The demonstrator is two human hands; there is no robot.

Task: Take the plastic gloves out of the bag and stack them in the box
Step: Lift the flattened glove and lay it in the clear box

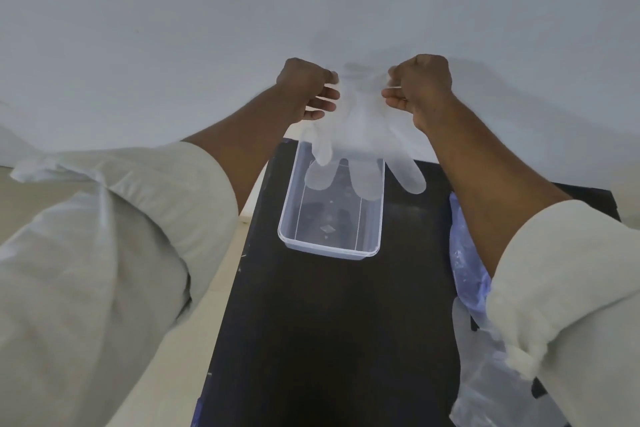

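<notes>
A clear plastic glove hangs in the air with its fingers pointing down, stretched between both hands. My left hand pinches its cuff on the left and my right hand pinches it on the right. Below the glove's fingertips lies a clear rectangular plastic box on a black table; it looks empty. At the table's right edge, partly hidden by my right forearm, lies a bluish plastic bag, and more clear gloves lie near the front right.
The black table is narrow, with a pale floor to its left. A plain white wall stands directly behind the table's far edge. My rolled-up light sleeves fill the lower left and right of the view.
</notes>
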